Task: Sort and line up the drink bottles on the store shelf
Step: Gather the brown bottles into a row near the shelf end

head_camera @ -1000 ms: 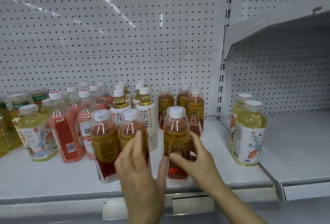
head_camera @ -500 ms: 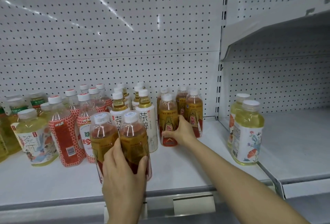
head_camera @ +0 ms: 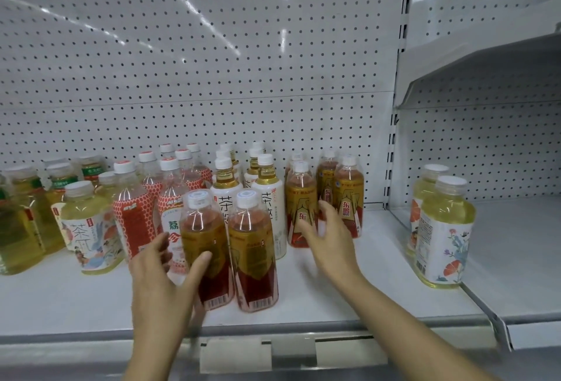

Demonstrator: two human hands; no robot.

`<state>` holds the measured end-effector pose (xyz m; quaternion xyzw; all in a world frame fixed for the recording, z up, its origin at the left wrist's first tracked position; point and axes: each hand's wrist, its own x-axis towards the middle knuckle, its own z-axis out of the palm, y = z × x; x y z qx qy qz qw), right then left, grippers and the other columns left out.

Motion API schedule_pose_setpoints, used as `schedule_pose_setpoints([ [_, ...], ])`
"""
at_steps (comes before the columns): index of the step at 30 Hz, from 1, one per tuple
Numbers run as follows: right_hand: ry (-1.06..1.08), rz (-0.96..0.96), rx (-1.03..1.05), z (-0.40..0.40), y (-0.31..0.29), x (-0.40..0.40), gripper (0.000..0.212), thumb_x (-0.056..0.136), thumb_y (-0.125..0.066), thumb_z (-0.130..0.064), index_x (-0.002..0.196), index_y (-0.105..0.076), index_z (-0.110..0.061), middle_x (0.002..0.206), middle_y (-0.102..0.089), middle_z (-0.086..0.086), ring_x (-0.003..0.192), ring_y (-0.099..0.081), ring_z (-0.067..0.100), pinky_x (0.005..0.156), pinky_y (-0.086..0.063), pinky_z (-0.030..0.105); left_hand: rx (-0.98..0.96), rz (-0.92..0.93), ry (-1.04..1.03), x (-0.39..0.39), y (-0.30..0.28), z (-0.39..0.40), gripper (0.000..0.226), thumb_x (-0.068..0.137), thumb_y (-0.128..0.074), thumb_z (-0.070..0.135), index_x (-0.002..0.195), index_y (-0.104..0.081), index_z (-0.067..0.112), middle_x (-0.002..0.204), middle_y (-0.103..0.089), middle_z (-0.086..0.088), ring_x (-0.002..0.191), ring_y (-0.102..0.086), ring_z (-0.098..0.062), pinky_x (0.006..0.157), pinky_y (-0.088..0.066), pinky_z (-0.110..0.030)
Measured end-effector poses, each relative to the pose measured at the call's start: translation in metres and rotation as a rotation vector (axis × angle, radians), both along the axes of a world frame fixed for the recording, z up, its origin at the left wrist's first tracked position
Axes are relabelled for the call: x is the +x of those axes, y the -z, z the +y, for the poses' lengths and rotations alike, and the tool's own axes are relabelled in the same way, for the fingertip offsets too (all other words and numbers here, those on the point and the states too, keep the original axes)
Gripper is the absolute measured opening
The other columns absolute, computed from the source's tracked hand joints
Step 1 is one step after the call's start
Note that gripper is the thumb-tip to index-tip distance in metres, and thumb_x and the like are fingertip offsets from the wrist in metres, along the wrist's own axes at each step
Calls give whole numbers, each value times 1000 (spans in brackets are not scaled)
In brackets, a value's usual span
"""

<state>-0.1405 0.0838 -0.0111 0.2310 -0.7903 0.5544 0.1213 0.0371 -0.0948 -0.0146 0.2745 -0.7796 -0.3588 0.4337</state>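
The left hand [head_camera: 161, 277] curls its fingers round a full, heavy, slick bottle [head_camera: 206, 254] at mid-label, the best hold, while the right hand [head_camera: 329, 241] hangs spread beside another.

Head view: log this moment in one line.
left hand: grips front-left gold-and-red-labelled plastic bottle | right hand: open, beside gold-labelled row | white metal shelf
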Motion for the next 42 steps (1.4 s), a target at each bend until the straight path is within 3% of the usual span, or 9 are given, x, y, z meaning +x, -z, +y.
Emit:
schedule_pose_setpoints([
  [3, -240, -65, -51, 3, -1, 55, 72, 85, -62, -56, 146, -33, -33, 141, -43, -20, 129, -41, 1, 106, -40, 28, 157, -82, 233, -7, 0, -4, 67, 74, -77, 44, 133, -51, 24, 121, -62, 7, 105, -59, -15, 93, -52, -39],
  [6, -375, -99, 30, -15, -1, 82, 86, 76, -73, -57, 145, -25, -41, 135, -43, -26, 121, -44, -4, 103, -43, 25, 114, -85, 235, -11, 6, -8, 61, 67, -80, 46, 119, -59, 24, 105, -69, 9, 98, -65, -12, 84, -56, -34],
  [11, -336, -160, 31, -29, 2, 78, 73, 70, -82, -46, 130, -40, -41, 125, -57, -19, 117, -55, 2, 96, -52, 25, 77, -73, 186, -12, 8, -9, 54, 64, -85, 48, 110, -64, 30, 95, -72, 13, 90, -67, -9, 80, -59, -37],
  [15, -257, -151, 30, 4, -2, 67, 59, 68, -84, -36, 115, -50, -41, 105, -63, -23, 100, -61, -2, 75, -51, 12, 79, -63, 242, -17, 10, 18, 59, 60, -89, 49, 112, -66, 33, 93, -73, 15, 90, -67, -3, 77, -56, -23],
  [18, -126, -173, 27, 35, -6, 46, 53, 69, -84, -31, 114, -56, -36, 102, -66, -17, 95, -63, 1, 78, -55, 19, 63, -64, 340, -39, 12, 57, 59, 61, -87, 52, 112, -62, 38, 93, -70, 22, 88, -64, 6, 79, -56, -19],
  [21, -4, -195, 16, 60, -8, 18, 52, 66, -84, -26, 113, -61, -29, 99, -70, -11, 92, -66, 6, 83, -58, 31, 37, -58, 404, -72, 15, 89, 61, 62, -81, 61, 115, -60, 37, 99, -70, 21, 91, -65, 2, 83, -58, -28],
  [36, 109, -170, -12, 67, -6, -29, 58, 75, -78, -22, 126, -51, -19, 107, -65, -5, 100, -64, 15, 74, -47, 20, -37, -200, 348, -157, 9, 117, 76, 88, -67, 47, 142, -33, 8, 138, -54, -11, 124, -53, -28, 101, -47, -42],
  [39, 56, -129, -89, 74, -23, -20, 68, 84, -72, -37, 141, -41, -21, 121, -56, -13, 113, -55, 4, 90, -44, 20, -88, -73, 411, -134, -17, 122, 91, 91, -62, 49, 156, -8, 13, 158, -32, -8, 141, -37, -24, 113, -37, -38],
  [42, 115, -51, -100, 75, -66, -25, 74, 92, -53, -54, 153, -25, -23, 154, -34, -5, 141, -32, 15, 115, -30, 40, -187, 60, 380, -132, -76, 113, 76, 100, -47, 48, 157, -14, 11, 161, -25, -7, 147, -25, -20, 114, -23, -28],
])
